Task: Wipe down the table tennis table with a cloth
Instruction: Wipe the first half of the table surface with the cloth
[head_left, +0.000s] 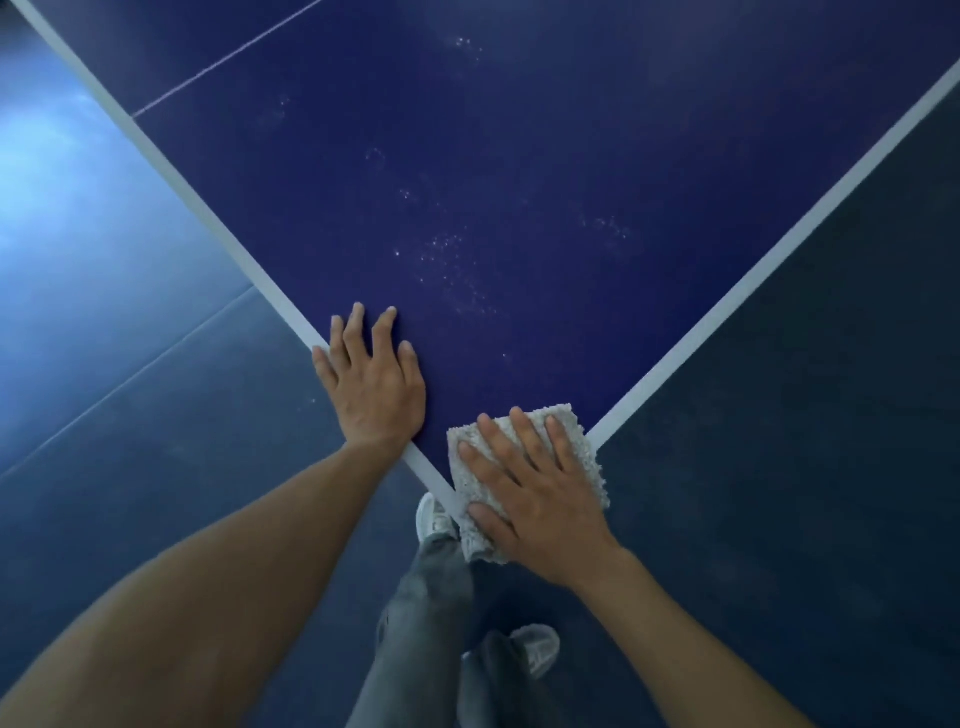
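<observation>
The cloth (592, 475) is pressed flat under the right hand (535, 499), with the fingers straight and slightly spread across it, nothing curled or pinched. The cloth is a pale, fluffy, folded thing, and it's sat right on the near corner of the table (519, 156), with a bit of it hanging off the corner just below the thumb. The 2 white edge stripes (753, 275) meet under it.

Just to the left of that grip, the left hand (371, 384) is laid flat on the blue top, fingers straight and fanned out, with the little finger lying on the left stripe. The 2 hands are near each other but not touching.

Further out from the cloth, up the middle of the table, a scatter of whitish specks (447, 254) can be seen on the surface. A thin white line (223, 60) is crossed way out at the far left.

Below the grip, grey trousers (415, 623) and 2 light shoes (434, 519) are seen on a dark floor (130, 415), with a bright glare off to the far left.
</observation>
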